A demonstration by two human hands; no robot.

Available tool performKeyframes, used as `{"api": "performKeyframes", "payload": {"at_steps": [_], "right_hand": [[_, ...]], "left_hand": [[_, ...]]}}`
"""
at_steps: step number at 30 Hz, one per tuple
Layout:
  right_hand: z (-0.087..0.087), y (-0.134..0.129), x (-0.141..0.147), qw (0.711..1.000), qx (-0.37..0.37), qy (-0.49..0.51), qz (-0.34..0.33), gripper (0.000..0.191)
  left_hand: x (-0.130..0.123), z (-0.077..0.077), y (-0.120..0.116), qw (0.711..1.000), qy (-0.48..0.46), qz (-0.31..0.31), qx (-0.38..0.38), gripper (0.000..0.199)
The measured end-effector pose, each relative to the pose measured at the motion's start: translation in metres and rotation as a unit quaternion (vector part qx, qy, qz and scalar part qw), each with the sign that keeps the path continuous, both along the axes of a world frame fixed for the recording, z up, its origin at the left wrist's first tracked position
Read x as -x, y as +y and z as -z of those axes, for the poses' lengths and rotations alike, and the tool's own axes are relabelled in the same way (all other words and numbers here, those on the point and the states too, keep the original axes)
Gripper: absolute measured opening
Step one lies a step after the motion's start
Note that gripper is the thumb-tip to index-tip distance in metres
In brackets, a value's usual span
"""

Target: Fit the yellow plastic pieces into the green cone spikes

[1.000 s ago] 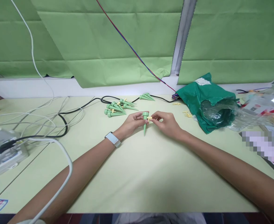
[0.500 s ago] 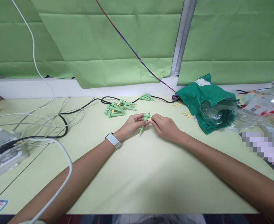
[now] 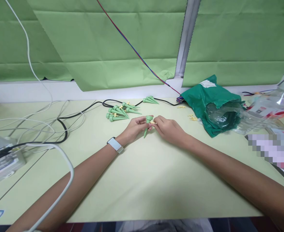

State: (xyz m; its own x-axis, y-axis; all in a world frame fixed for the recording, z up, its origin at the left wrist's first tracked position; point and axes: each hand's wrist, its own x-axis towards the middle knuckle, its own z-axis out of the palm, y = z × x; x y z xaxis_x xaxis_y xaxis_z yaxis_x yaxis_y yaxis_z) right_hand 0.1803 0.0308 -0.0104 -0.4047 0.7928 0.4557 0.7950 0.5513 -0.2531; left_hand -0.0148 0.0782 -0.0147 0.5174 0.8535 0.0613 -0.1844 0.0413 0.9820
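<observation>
My left hand (image 3: 137,127) grips a green plastic plant watering spike (image 3: 148,120), its pointed end tilted down toward the table. At the spike's side, the fingers of my right hand (image 3: 169,129) pinch a small yellow valve (image 3: 153,122). The valve touches the spike; whether it is seated in it I cannot tell. Beyond my left hand lies a pile of green spikes (image 3: 119,112), some with yellow valves on them. A few more spikes (image 3: 151,100) lie farther back. Loose yellow valves (image 3: 192,117) rest to the right.
A torn green plastic bag (image 3: 214,93) and a clear plastic bottle (image 3: 272,103) are on the right. Black cable (image 3: 91,106) and white cords (image 3: 71,170) run across the left, by a power strip (image 3: 4,158). Green paper (image 3: 122,48) covers the back.
The view has shifted slightly. Both hands keep hold of the spike and valve, with only small finger movement.
</observation>
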Motion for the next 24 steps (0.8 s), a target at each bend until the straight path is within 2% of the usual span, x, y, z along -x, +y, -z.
{"api": "performKeyframes", "payload": {"at_steps": [2,4,5,8,9,10,11,12,14,15,16,18,19,21,22,24], "right_hand": [[0.001,0.002,0.003,0.996,0.035,0.079,-0.004,0.02],[0.001,0.007,0.008,0.968,0.122,0.219,-0.004,0.017],[0.001,0.009,0.01,0.937,0.185,0.295,0.001,0.019],[-0.001,0.014,0.014,0.811,0.368,0.454,0.012,0.024],[-0.002,0.015,0.014,0.784,0.403,0.472,0.009,0.024],[-0.002,0.015,0.014,0.777,0.416,0.472,0.006,0.024],[-0.003,0.013,0.013,0.795,0.404,0.453,0.003,0.024],[-0.004,0.012,0.011,0.834,0.365,0.414,0.003,0.023],[-0.004,0.007,0.007,0.931,0.228,0.287,0.004,0.021],[-0.003,0.005,0.006,0.965,0.153,0.214,0.003,0.018],[-0.003,0.003,0.004,0.985,0.093,0.149,0.001,0.016],[-0.001,0.001,0.002,0.996,0.043,0.078,-0.005,0.016],[0.0,0.002,0.002,0.996,0.047,0.081,-0.008,0.018],[0.001,0.005,0.003,0.983,0.104,0.15,-0.021,0.023],[0.002,0.007,0.005,0.966,0.155,0.207,-0.029,0.026],[0.001,0.012,0.008,0.903,0.277,0.325,-0.048,0.029]], "left_hand": [[0.0,-0.001,0.0,1.0,0.001,-0.001,-0.002,0.046],[0.0,0.0,0.0,1.0,-0.002,-0.002,-0.006,0.045],[0.0,0.001,0.001,1.0,-0.004,-0.003,-0.009,0.044],[0.001,0.002,0.002,1.0,-0.003,-0.002,-0.022,0.045],[0.001,0.003,0.002,1.0,-0.001,-0.001,-0.023,0.046],[0.001,0.002,0.002,1.0,-0.001,0.0,-0.024,0.047],[0.001,0.002,0.001,1.0,-0.002,0.0,-0.024,0.047],[0.002,0.001,0.001,1.0,-0.004,0.0,-0.024,0.046],[0.002,0.0,0.0,1.0,-0.01,0.0,-0.024,0.044],[0.001,-0.001,0.0,1.0,-0.011,-0.001,-0.021,0.043],[0.001,-0.002,0.0,1.0,-0.01,-0.001,-0.015,0.044],[0.001,-0.003,-0.001,1.0,-0.008,-0.001,-0.003,0.046],[0.001,-0.003,-0.001,1.0,-0.008,-0.001,0.001,0.047],[0.0,-0.003,-0.001,1.0,-0.012,0.0,0.004,0.048],[0.0,-0.003,0.0,1.0,-0.014,0.001,0.004,0.048],[0.0,-0.002,0.0,1.0,-0.019,0.003,0.002,0.049]]}}
